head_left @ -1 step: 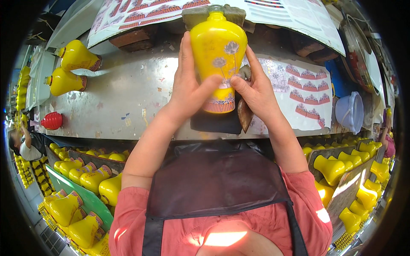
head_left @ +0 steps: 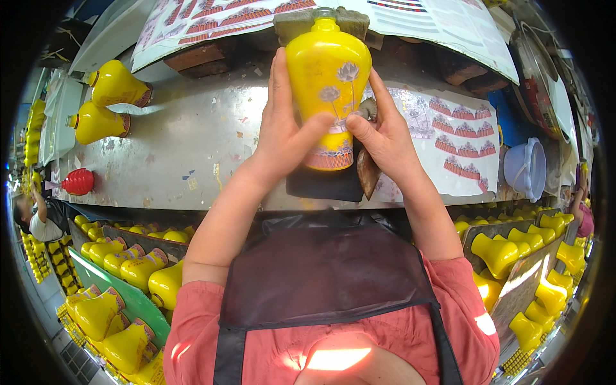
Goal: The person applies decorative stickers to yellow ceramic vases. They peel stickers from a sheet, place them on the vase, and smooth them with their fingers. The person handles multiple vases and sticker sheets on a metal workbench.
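Observation:
Between my two hands lies a yellow bottle (head_left: 321,61), broad at the shoulder, its glass neck against a grey block (head_left: 292,24) at the far side. Grey lotus flowers and a pink-patterned band at the base decorate it. My left hand (head_left: 282,122) grips its left side, thumb laid across the lower body. On the right side, my right hand (head_left: 385,131) presses its thumb on the lower flower stems, fingers along the edge. Beside the base, partly behind my right hand, is a brown pointed tool (head_left: 367,173). A dark cloth (head_left: 308,186) lies beneath.
Two yellow bottles (head_left: 102,124) and a red ribbed object (head_left: 78,182) lie on the metal table (head_left: 154,173) at left. Decal sheets (head_left: 465,170) and a pale bucket (head_left: 526,168) are at right. Racks of yellow bottles (head_left: 497,253) flank me. Other people (head_left: 45,221) are at the far sides.

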Demonstrator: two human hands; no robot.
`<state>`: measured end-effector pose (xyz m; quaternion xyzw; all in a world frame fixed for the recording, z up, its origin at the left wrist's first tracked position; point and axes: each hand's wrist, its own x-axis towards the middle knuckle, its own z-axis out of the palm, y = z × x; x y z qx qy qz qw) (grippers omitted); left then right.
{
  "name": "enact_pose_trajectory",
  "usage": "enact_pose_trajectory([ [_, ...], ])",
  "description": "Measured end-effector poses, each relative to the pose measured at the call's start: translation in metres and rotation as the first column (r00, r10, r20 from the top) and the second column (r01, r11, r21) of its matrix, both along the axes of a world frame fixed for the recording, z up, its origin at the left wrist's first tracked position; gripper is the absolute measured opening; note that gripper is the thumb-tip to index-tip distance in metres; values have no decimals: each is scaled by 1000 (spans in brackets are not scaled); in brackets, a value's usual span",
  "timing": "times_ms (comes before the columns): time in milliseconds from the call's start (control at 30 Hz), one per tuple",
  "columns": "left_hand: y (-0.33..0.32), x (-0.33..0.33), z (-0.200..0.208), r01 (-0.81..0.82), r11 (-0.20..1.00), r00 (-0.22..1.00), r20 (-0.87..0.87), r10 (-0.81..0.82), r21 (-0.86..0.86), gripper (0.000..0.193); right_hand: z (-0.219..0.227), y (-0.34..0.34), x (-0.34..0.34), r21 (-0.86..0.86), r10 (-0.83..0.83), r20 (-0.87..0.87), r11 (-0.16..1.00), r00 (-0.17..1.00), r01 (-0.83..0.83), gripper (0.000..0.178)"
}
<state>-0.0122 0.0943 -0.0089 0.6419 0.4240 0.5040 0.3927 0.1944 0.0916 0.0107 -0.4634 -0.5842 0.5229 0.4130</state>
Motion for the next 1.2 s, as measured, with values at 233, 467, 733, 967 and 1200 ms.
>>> enact_pose_trajectory([
  [233, 3, -3, 7, -31, 992, 986, -158, 51, 124, 105, 31, 8, 3, 55, -96, 141, 994, 985, 89, 80],
  [467, 17, -3, 20, -54, 928, 891, -401, 212, 370, 85, 65, 33, -8, 198, -210, 329, 969, 921, 151, 67],
  [733, 19, 3, 21, -89, 918, 876, -408, 257, 386, 82, 57, 38, -16, 260, -265, 295, 947, 918, 190, 53],
  [967, 20, 3, 17, -100, 914, 884, -387, 264, 394, 96, 68, 42, -13, 660, -256, 424, 744, 869, -103, 41],
  [1200, 21, 4, 15, -103, 904, 872, -399, 283, 415, 100, 84, 42, -15, 617, -306, 720, 694, 623, -372, 43],
])
